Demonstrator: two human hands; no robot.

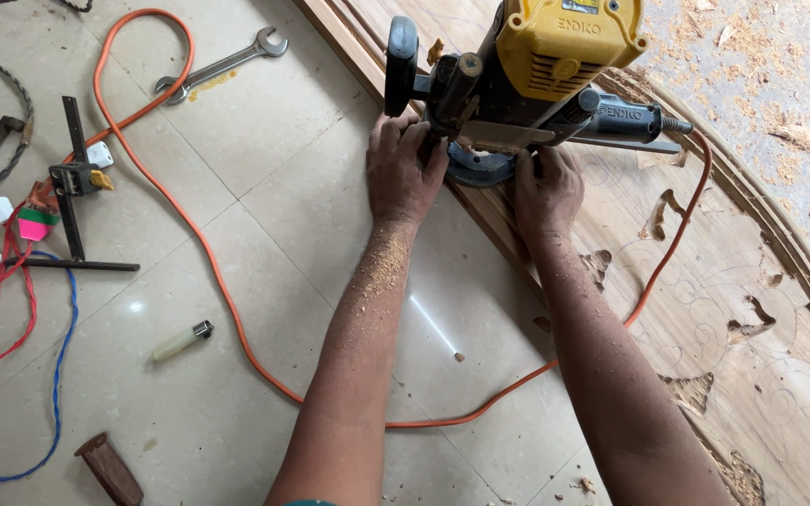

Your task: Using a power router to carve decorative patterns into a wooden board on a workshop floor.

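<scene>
A yellow and black power router (527, 75) stands on a carved wooden panel (742, 309) that lies on the tiled floor. My left hand (403, 169) rests flat beside the router's round base at the panel's edge, fingers against the base. My right hand (546, 187) presses on the panel just right of the base, fingers curled under the machine. Sawdust coats my left forearm. The router's bit is hidden under the machine.
An orange power cord (208, 253) loops across the floor and over the panel. A steel spanner (222, 64), a black metal guide (72, 178), a pale lighter (180, 342), a wooden handle (110, 468) and red and blue wires (11, 309) lie at left. Wood chips cover the far right.
</scene>
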